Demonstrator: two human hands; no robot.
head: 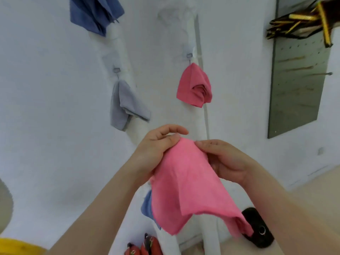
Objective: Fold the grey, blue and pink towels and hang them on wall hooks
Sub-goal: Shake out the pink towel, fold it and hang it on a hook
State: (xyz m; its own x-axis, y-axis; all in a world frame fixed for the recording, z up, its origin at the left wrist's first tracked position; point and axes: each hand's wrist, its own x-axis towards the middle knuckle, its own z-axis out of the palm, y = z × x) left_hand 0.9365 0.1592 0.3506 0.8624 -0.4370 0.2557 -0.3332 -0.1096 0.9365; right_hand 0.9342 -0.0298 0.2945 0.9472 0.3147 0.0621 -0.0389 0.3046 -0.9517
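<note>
Both my hands hold up a pink towel [189, 188] in front of the white wall. My left hand [156, 150] pinches its top left corner and my right hand [224, 159] grips its top right edge, so the cloth hangs down between them. A second pink towel [193, 87] hangs folded on a wall hook [189, 57]. To its left a grey towel [123, 105] hangs from another hook [116, 70]. A blue towel [93, 13] hangs at the top left. A further blue cloth [147, 207] peeks out behind the held towel.
A grey perforated panel [298, 89] with pegs is fixed to the wall at the right, dark and yellow items [301, 23] above it. A black object [257, 227] sits low at the right. Red items [145, 247] lie at the bottom, a yellow thing [16, 245] at the bottom left.
</note>
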